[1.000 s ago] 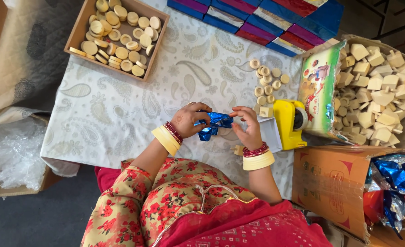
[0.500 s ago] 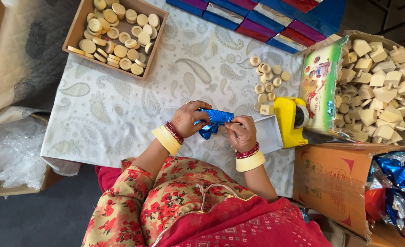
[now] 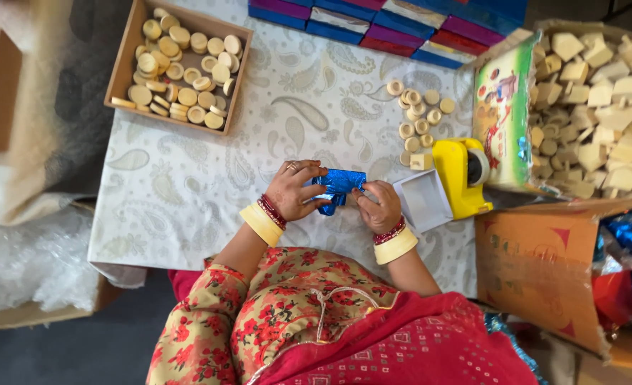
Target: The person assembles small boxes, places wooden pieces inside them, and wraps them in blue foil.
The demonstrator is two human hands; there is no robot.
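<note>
Both hands, left hand (image 3: 296,189) and right hand (image 3: 378,205), pinch shiny blue foil wrapping (image 3: 337,187) mid-fold above the patterned tabletop (image 3: 187,185); remaining loose edges need creasing.

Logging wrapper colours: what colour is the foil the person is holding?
Shiny blue foil, held between left hand and right hand; head view.

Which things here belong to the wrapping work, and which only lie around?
In use: left hand and right hand, both on the blue foil packet.

Lying about: yellow tape dispenser, small white box, loose wooden discs, box of discs, coloured boxes.
</note>
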